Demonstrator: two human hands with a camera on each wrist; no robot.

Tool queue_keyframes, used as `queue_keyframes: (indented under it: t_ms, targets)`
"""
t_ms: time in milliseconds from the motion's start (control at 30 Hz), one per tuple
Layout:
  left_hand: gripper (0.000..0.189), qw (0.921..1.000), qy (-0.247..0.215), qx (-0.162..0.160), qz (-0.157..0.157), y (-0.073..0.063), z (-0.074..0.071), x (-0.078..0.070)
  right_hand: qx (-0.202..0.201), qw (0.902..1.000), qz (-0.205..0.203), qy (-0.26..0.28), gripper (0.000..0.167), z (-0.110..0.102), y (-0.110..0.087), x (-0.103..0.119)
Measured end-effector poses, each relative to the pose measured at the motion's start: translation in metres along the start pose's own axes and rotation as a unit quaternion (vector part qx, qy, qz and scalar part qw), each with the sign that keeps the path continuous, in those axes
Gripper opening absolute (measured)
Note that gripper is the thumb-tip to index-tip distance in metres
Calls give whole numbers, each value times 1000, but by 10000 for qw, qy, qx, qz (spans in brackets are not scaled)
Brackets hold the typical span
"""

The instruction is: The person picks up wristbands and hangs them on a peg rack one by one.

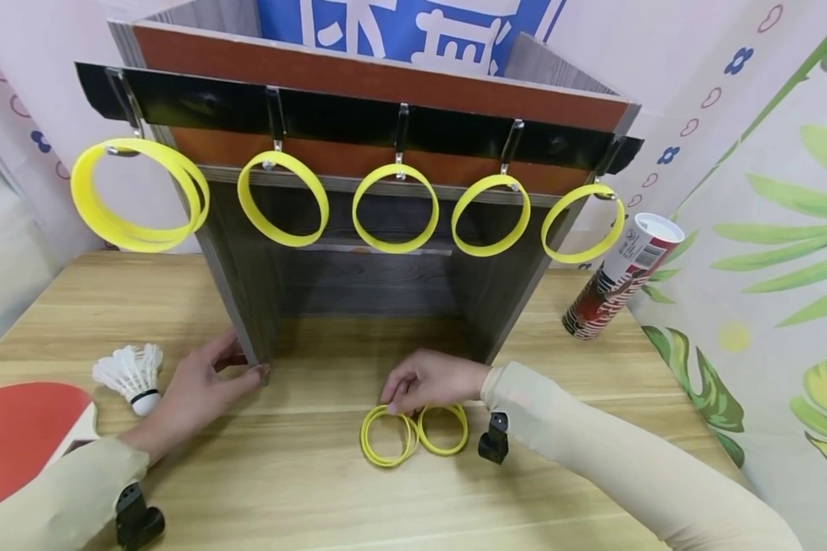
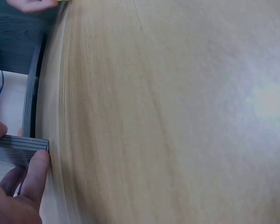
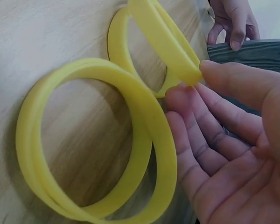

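Thumb and fingertips of my right hand (image 1: 433, 378) pinch a yellow silicone wristband (image 3: 161, 39), which stands tilted up off the table in the right wrist view. Beside it lie more yellow wristbands (image 3: 30, 135), overlapping, so their exact number is hard to tell. My left hand (image 1: 196, 390) grips the lower front edge of the left side panel (image 2: 21, 143) of a grey wooden stand (image 1: 237, 291). Along the stand's front, several yellow wristbands (image 1: 395, 248) hang from metal hooks on a black strip (image 1: 338, 115).
At the left lie a white shuttlecock (image 1: 129, 371) and a red table tennis bat (image 1: 24, 428). A shuttlecock tube (image 1: 620, 279) stands right of the stand. Patterned cloth (image 1: 765, 252) hangs behind and to the right of the wooden table (image 1: 303, 490).
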State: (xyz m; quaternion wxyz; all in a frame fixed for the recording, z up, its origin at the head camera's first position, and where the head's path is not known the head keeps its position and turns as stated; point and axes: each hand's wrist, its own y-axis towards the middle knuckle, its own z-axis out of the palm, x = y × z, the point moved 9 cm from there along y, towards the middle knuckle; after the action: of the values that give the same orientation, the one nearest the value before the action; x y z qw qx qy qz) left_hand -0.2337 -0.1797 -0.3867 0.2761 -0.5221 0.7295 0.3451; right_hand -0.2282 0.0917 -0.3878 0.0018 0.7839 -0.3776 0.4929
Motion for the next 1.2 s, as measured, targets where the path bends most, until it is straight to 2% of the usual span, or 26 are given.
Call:
queue_keyframes:
  t_ms: [133,400,600,733,867,1000,1200]
  targets:
    - [61,10000,-3,21,-49,-1,-2,0,37,10000,5,17,20,3,4,2]
    - [61,10000,14,-34,-37,-2,-4,0,296,9967,234,714,22,8,3,1]
    - [62,10000,55,-51,-14,-2,-5,0,364,9952,207,886,23,10,1,1]
    - [62,10000,39,-24,-71,-2,-5,0,216,9950,-36,978,24,9,-3,5]
    - [62,9999,41,7,-155,-2,-4,0,23,9907,-401,1301,26,7,-7,17]
    - [61,9999,49,-14,-153,-2,-4,-1,-246,9835,-751,1626,28,4,-14,35]
    - [57,10000,29,-30,-45,-1,-2,-2,-779,9713,-1347,1801,22,-4,-29,70]
